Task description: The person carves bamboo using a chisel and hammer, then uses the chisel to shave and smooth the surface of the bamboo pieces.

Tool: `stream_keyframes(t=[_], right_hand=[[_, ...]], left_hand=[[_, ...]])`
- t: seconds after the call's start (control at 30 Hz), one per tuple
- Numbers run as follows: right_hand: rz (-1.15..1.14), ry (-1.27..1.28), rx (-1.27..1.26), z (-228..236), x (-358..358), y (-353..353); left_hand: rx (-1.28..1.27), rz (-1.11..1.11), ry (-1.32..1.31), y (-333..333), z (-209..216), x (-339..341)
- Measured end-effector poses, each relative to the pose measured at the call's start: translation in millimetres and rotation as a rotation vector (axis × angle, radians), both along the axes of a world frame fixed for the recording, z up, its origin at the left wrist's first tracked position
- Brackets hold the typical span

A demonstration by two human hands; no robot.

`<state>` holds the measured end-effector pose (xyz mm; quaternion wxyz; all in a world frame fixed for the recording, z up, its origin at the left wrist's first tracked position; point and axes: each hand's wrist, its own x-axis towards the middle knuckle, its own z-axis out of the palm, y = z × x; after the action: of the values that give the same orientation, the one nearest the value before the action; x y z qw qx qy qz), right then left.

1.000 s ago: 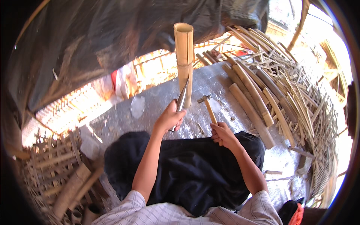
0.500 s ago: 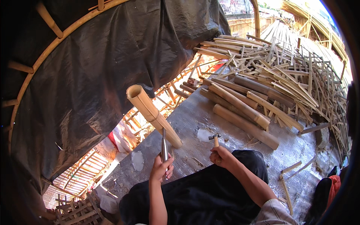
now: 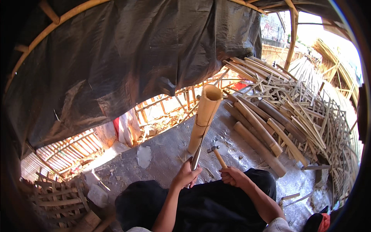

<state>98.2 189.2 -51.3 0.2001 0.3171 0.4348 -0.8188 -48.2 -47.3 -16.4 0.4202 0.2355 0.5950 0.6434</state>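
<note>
Bamboo tube (image 3: pixel 204 118) stood on the grey floor (image 3: pixel 166 154), just beyond the left hand (image 3: pixel 185 176) and a little to its right, with its hollow mouth uppermost and leaning to the right in view. That hand had its fingers curled firmly around a slim metal tool (image 3: pixel 196 157), whose narrow end pointed up toward the tube. The tip overlapped the lower part of the tube's near side; whether the two touched could not be told. The hand itself was apart from the bamboo, near its foot.

The right hand (image 3: pixel 233 177) was closed about the wooden handle of a hammer (image 3: pixel 220 158), farther to the right of the tube than the left hand. The hammer's metal head was raised, tilted toward the left, near the metal tool but apart from it.

Both hands were above or just beyond the person's dark-clothed legs (image 3: pixel 154 203). To the right of the tube lay several bamboo poles (image 3: pixel 259 150), with a heap of split strips (image 3: pixel 305 116) behind them.
</note>
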Motion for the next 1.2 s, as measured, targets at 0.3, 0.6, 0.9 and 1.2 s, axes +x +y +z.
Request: stream_keyframes(t=[0.3, 0.6, 0.9, 1.2], right_hand=[[-0.015, 0.368, -0.635, 8, -2, -21], [0.013, 0.457, -0.838, 11, 4, -29], [0.075, 0.532, -0.781, 29, 26, -22], [-0.028, 0.414, -0.748, 21, 23, -32]], left_hand=[[-0.096, 0.088, 0.169, 5, -16, 3], [0.096, 0.054, 0.019, 9, 2, 12], [0.134, 0.069, -0.035, 14, 47, 40], [0.072, 0.073, -0.074, 12, 28, 28]])
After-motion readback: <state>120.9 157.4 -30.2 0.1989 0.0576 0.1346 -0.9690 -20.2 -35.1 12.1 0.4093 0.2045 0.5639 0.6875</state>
